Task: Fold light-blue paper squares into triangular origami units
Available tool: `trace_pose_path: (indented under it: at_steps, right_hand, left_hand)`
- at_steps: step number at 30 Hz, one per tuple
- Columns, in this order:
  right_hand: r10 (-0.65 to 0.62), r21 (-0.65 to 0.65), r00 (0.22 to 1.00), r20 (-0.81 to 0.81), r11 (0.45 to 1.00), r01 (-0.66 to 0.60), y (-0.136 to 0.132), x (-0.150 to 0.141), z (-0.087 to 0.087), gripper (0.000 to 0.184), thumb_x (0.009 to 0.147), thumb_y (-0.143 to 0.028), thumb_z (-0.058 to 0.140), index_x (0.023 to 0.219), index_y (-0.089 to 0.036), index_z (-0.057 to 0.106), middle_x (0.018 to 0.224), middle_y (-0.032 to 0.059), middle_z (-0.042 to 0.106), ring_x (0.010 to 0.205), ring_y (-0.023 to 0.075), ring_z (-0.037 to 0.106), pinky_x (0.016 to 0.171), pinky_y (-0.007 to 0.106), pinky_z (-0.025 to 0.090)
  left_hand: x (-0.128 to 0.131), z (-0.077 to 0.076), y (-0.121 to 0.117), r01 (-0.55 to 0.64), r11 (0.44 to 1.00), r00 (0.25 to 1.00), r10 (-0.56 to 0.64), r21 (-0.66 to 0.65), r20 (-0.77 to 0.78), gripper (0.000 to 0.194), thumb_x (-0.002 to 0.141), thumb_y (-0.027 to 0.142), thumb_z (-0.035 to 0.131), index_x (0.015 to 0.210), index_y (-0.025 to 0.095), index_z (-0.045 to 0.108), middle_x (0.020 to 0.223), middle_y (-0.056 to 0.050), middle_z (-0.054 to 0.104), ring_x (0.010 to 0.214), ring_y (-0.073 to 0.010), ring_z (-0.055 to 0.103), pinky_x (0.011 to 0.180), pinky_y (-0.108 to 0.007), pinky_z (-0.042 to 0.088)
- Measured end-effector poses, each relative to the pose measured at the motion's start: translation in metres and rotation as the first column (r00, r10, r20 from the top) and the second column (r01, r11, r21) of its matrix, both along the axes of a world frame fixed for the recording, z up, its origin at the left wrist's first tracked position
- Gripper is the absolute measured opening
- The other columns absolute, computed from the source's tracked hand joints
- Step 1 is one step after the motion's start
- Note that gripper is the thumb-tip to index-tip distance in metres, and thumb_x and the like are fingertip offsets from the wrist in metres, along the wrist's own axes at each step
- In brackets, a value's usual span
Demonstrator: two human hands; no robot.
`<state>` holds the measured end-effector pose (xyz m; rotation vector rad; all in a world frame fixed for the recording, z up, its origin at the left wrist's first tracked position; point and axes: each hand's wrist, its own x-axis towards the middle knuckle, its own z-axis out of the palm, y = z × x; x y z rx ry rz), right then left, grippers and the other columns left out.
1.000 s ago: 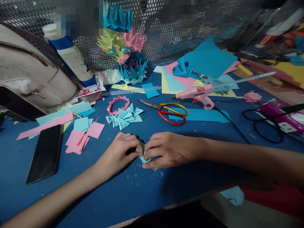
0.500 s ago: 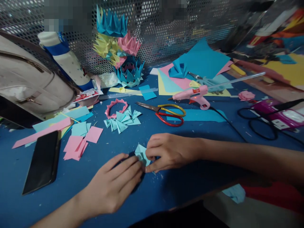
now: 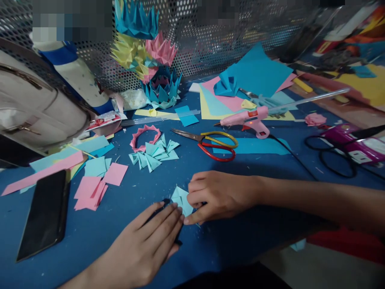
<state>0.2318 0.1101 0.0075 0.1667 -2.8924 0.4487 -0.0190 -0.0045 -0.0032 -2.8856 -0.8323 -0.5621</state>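
Observation:
A small light-blue folded paper piece (image 3: 181, 200) stands on the blue table (image 3: 126, 200) near its front edge. My right hand (image 3: 218, 194) is closed on the piece's right side, pinching it between thumb and fingers. My left hand (image 3: 144, 245) lies flat beside it, fingers stretched out and together, their tips touching the piece's lower left edge. Behind the hands lies a pile of folded light-blue paper units (image 3: 155, 154) and a pink paper ring (image 3: 143, 135).
Red-and-yellow scissors (image 3: 210, 141) and a pink glue gun (image 3: 248, 120) lie behind my right hand. A black phone (image 3: 43, 214) and pink paper squares (image 3: 90, 186) sit at left. Paper flowers (image 3: 150, 60), coloured sheets (image 3: 255, 76), a white bag (image 3: 33, 108) and a purple power strip (image 3: 355, 144) line the back and sides.
My left hand let go of the paper piece, drew back toward me and flattened out. The right hand kept its pinch and the piece now stands up in view.

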Motion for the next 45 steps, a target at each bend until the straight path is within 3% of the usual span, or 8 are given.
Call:
trace_pose_path:
  at_steps: [9,18,23,33,45]
  right_hand:
    - [0.031,0.034,0.999,-0.003,0.999,-0.031,-0.001,0.0,-0.002,0.023,0.102,-0.029,0.052,0.12,-0.023,0.064,0.091,0.0011,0.065,0.084,0.0156,0.05,0.081,0.034,0.036]
    - [0.064,-0.012,0.998,-0.009,0.998,-0.064,0.001,0.001,-0.001,0.024,0.102,-0.028,0.051,0.12,-0.021,0.065,0.095,0.002,0.067,0.086,0.0171,0.05,0.083,0.036,0.036]
    - [0.056,-0.007,0.998,-0.007,0.998,-0.056,0.0,0.001,-0.002,0.025,0.102,-0.028,0.052,0.122,-0.021,0.064,0.095,0.0027,0.067,0.087,0.0168,0.051,0.081,0.035,0.036]
    - [0.04,-0.009,0.999,-0.011,0.999,-0.04,0.0,0.002,-0.004,0.025,0.101,-0.031,0.054,0.122,-0.024,0.065,0.086,0.0005,0.061,0.078,0.0155,0.048,0.075,0.033,0.035]
    - [0.042,-0.037,0.999,-0.024,0.998,-0.042,0.001,0.001,-0.003,0.022,0.1,-0.028,0.056,0.119,-0.022,0.066,0.083,-0.0005,0.059,0.074,0.0148,0.046,0.073,0.033,0.034]
  left_hand:
    - [0.001,0.001,0.002,-0.03,0.999,0.999,0.031,-0.026,0.014,0.031,0.105,0.024,0.046,0.126,0.011,0.065,0.129,-0.007,0.068,0.126,-0.0216,0.059,0.123,-0.041,0.024]
    - [0.0,0.001,0.007,-0.088,0.996,0.996,0.087,-0.026,-0.031,0.034,0.104,0.022,0.046,0.126,0.004,0.065,0.13,-0.013,0.066,0.127,-0.0263,0.058,0.125,-0.047,0.017]
    - [0.0,-0.003,0.004,-0.139,0.99,0.99,0.138,-0.034,-0.023,0.035,0.104,0.022,0.046,0.131,0.006,0.061,0.136,-0.012,0.063,0.132,-0.0252,0.053,0.126,-0.047,0.015]
    - [-0.004,0.005,0.005,0.07,0.996,0.998,-0.07,-0.055,0.001,0.033,0.103,0.019,0.047,0.13,0.01,0.063,0.135,-0.007,0.064,0.13,-0.0215,0.056,0.125,-0.041,0.022]
    - [-0.005,0.007,0.006,0.063,0.997,0.996,-0.066,-0.053,-0.056,0.037,0.104,0.027,0.047,0.132,0.009,0.062,0.139,-0.011,0.061,0.131,-0.0237,0.056,0.126,-0.043,0.017]
